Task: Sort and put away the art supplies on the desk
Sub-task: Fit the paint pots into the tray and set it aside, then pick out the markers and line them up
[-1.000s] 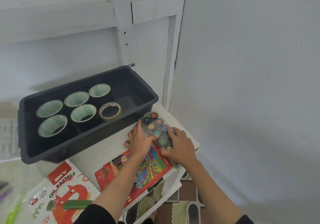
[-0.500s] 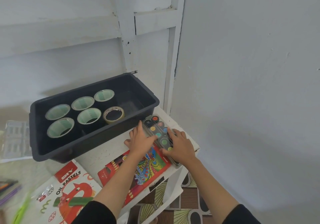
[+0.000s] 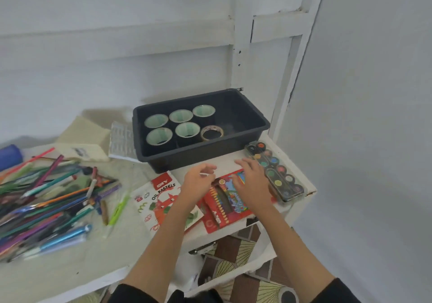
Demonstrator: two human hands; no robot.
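Note:
A watercolour palette (image 3: 277, 174) in a clear case lies along the desk's right edge. My right hand (image 3: 253, 182) rests with straight, spread fingers on a red colour pencil box (image 3: 224, 206), just left of the palette. My left hand (image 3: 198, 181) hovers with loosely curled fingers and holds nothing, between the pencil box and an oil pastels box (image 3: 154, 199). Behind both hands stands a black bin (image 3: 210, 155) holding several tape rolls (image 3: 187, 129).
A big pile of coloured pencils and pens (image 3: 46, 197) covers the left of the white desk (image 3: 93, 267). A green pen (image 3: 118, 209) lies beside the pastels box. A cream paper bag (image 3: 84, 139) and a foil blister pack (image 3: 121, 141) lie behind, left of the bin. Walls close in behind and right.
Both hands have come off the watercolour palette and moved left and nearer to me; the right one now lies on the pencil box. My view has swung left and back.

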